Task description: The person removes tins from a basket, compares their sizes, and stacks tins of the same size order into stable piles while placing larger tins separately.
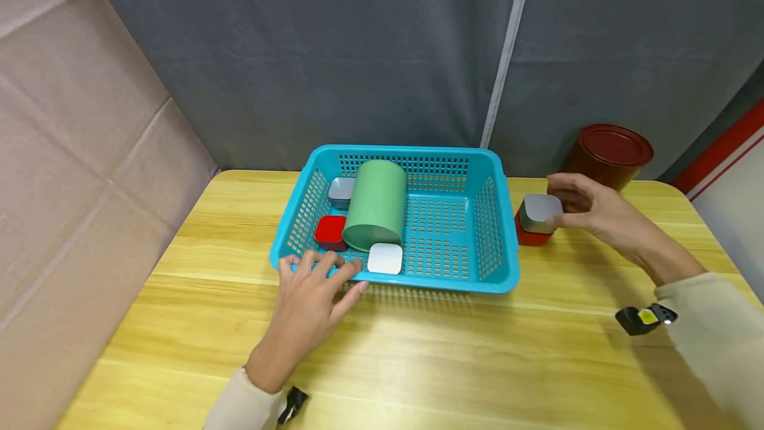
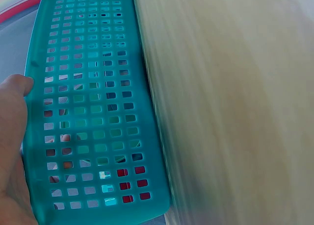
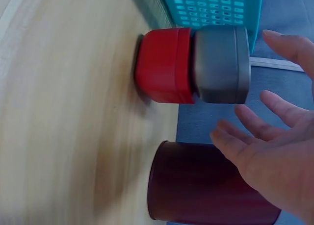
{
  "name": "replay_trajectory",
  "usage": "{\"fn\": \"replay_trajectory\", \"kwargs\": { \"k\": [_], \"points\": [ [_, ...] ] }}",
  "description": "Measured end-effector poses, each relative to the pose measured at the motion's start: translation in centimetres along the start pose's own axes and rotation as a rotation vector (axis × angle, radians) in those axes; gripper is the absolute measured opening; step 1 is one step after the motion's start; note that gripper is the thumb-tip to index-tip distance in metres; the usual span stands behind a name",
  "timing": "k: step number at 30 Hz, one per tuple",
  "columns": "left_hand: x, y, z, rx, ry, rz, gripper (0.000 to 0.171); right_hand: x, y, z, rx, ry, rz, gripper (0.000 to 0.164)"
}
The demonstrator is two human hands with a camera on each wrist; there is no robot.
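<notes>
My left hand (image 1: 310,297) is at the front rim of a blue plastic basket (image 1: 444,282), fingers hooked over the edge and thumb on the outer side; the left wrist view shows the thumb at the rim and bits of skin through the holes. On the right, a grey square tin (image 1: 542,208) sits on top of a red square tin (image 3: 164,65). Around the grey tin my right hand (image 1: 603,214) is spread, thumb on one side and fingers on the other. A gap shows between the fingers and that tin in the right wrist view.
Inside the basket lie a green cylinder (image 1: 377,204) on its side, a grey tin (image 1: 341,191), a red tin (image 1: 331,231) and a white-topped tin (image 1: 384,258). A dark red canister (image 1: 609,154) stands behind my right hand. Grey fabric (image 1: 358,58) borders the table's back edge.
</notes>
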State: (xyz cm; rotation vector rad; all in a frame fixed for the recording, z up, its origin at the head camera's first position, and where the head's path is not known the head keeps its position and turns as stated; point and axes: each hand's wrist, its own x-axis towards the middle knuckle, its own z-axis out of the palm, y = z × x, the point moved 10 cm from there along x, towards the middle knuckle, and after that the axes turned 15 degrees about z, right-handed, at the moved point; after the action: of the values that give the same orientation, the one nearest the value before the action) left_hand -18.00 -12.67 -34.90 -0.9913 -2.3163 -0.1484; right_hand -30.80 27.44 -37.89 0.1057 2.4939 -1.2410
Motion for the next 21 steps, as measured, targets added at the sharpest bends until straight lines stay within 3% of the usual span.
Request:
{"fn": "replay_trajectory", "kwargs": {
  "k": [14,21],
  "points": [
    [0.0,0.1,0.0,0.008,-0.011,0.002,0.062,-1.6,-3.5,0.5,-0.078,0.025,0.018,0.082],
    [0.0,0.0,0.1,0.010,-0.020,-0.003,0.063,-2.6,-6.1,0.5,-0.159,0.105,-0.007,0.078]
  ]
}}
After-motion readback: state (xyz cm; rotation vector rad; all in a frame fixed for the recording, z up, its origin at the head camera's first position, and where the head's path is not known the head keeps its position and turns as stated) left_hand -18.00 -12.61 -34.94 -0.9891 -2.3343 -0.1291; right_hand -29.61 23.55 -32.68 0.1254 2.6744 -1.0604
